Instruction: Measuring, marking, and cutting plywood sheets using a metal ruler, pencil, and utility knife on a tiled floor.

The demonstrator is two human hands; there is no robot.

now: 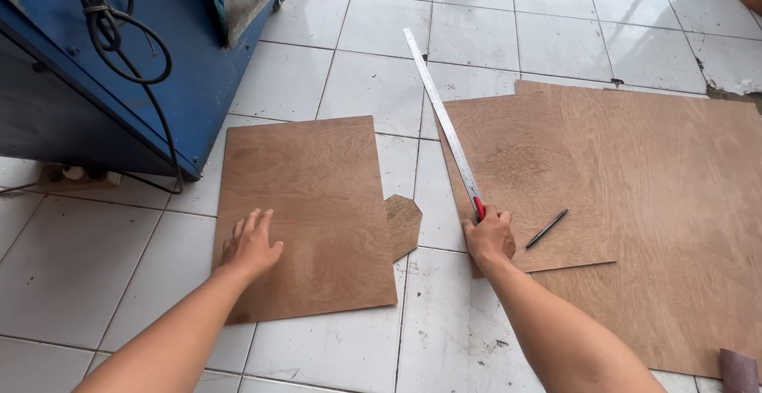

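My left hand lies flat, fingers spread, on the lower left part of a rectangular plywood panel on the tiled floor. My right hand grips the near, red-tipped end of a long metal ruler, which runs diagonally away up and left along the left edge of a second plywood piece. A black pen lies on that piece just right of my right hand. A small angular plywood offcut rests between the two panels.
A large plywood sheet lies under the second piece on the right. A blue machine cabinet with a coiled black cable stands at the upper left. White floor tiles surround everything.
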